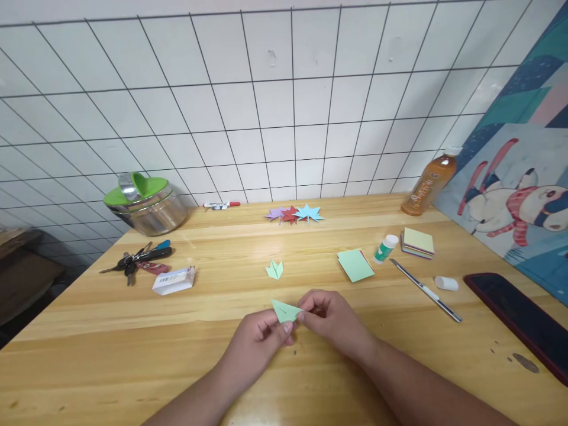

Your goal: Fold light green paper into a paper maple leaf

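A light green piece of paper, folded to a triangle, is held between both hands above the wooden table. My left hand pinches its lower edge, thumb on the front face. At the triangle's right corner, the thumb and fingers of my right hand are closed on the paper. Just beyond them lies a green folded paper piece with pointed tips. To the right of that rests a stack of square paper sheets, green on top.
Paper leaves and a marker lie by the tiled wall. Leftward are a metal pot, keys and a small box. Rightward are a glue stick, its cap, a cutter, sticky notes, a bottle and a phone.
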Action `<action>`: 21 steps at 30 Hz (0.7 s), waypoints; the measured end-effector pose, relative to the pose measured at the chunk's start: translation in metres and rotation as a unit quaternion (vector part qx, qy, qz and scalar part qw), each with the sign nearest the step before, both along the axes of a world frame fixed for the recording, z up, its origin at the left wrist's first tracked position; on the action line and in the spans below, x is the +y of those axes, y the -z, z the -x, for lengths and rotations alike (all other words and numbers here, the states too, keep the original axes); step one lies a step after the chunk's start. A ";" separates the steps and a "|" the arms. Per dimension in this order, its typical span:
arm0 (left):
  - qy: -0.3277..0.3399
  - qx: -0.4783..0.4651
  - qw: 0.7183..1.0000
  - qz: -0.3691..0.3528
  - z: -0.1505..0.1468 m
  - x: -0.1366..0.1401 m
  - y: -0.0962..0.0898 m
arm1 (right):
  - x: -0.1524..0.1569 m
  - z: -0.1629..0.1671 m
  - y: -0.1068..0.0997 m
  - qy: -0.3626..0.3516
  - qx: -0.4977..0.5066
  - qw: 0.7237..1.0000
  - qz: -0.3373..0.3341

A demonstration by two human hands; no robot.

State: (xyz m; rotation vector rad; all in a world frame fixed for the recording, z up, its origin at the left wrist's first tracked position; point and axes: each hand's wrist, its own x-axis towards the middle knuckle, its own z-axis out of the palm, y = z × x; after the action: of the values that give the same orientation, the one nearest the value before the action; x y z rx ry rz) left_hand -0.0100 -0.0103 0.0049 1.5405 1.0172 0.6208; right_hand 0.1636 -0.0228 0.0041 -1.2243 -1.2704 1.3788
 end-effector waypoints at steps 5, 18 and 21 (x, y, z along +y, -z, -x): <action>-0.039 -0.008 0.999 0.014 -0.001 -0.001 0.006 | -0.002 0.003 0.000 -0.002 -0.020 1.000 -0.002; -0.020 -0.039 0.998 0.049 0.000 0.003 -0.001 | -0.001 0.001 0.003 -0.020 -0.015 0.998 -0.052; -0.018 -0.031 0.998 0.043 0.000 0.002 0.000 | -0.001 0.000 0.002 -0.015 0.013 0.999 -0.042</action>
State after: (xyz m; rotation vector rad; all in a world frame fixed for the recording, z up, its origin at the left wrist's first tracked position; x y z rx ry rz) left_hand -0.0102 -0.0084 0.0051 1.4238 1.0134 0.6375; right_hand 0.1635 -0.0233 0.0017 -1.1310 -1.3203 1.3436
